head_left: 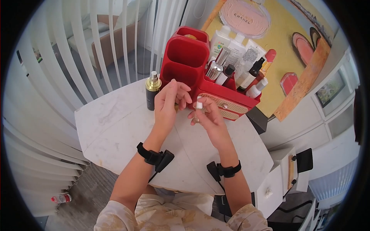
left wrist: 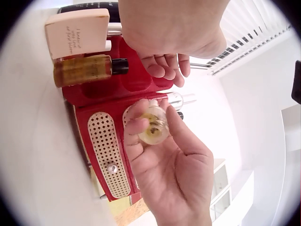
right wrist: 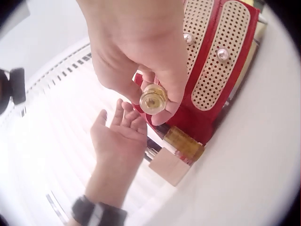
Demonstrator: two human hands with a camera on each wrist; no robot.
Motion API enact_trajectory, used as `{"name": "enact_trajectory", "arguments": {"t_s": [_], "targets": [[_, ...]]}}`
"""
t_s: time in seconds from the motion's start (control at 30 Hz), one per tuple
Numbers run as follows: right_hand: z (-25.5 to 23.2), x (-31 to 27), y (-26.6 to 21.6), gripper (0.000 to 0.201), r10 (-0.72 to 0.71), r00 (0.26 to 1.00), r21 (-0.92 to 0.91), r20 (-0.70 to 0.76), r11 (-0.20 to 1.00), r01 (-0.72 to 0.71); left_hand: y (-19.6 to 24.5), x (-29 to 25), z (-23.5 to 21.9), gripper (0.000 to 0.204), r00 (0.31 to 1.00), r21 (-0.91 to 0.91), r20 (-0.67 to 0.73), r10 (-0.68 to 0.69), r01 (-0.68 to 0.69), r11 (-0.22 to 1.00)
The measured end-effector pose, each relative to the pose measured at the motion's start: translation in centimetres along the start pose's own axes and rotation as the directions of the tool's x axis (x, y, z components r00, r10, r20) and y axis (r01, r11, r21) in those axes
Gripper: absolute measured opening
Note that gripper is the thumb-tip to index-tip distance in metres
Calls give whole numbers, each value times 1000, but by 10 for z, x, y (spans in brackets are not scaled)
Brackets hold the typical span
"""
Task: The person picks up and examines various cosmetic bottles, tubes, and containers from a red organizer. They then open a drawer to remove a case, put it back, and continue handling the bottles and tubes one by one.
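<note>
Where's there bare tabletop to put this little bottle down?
Left of the black bottle, the tabletop is bare out to its left edge; another bare stretch lies between your forearms. Beside the black bottle it's crowded: a pink box and amber bottle stand in front of the red organizer, whose right-hand tray is packed with bottles.

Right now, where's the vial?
In the head view, the vial is pinched in the right hand, just right of the left hand, in front of the red organizer.

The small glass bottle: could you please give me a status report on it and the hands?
Right hand grips small glass bottle, white cap on. Left hand empty, beside it. Red organizer close beyond both hands.
</note>
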State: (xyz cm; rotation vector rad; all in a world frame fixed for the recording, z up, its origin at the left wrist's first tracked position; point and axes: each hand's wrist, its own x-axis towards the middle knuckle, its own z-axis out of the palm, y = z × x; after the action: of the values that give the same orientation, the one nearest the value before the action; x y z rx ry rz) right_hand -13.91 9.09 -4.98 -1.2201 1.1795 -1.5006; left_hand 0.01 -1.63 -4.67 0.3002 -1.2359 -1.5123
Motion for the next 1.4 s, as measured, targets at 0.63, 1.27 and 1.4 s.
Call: {"name": "enact_trajectory", "arguments": {"t_s": [0.63, 1.27, 1.4], "targets": [[-16, -23, 13, 42, 57, 995, 602, 80, 793, -94, -7, -10, 16, 19, 980, 149, 166, -113, 88, 985], [-13, -21, 13, 41, 110, 993, 400, 44, 909, -119, -20, -7, 14, 17, 986, 206, 144, -81, 50, 977], [-11, -22, 13, 40, 105, 994, 380, 24, 919, -107, -21, -7, 14, 17, 990, 236, 121, -74, 44, 971]]}}
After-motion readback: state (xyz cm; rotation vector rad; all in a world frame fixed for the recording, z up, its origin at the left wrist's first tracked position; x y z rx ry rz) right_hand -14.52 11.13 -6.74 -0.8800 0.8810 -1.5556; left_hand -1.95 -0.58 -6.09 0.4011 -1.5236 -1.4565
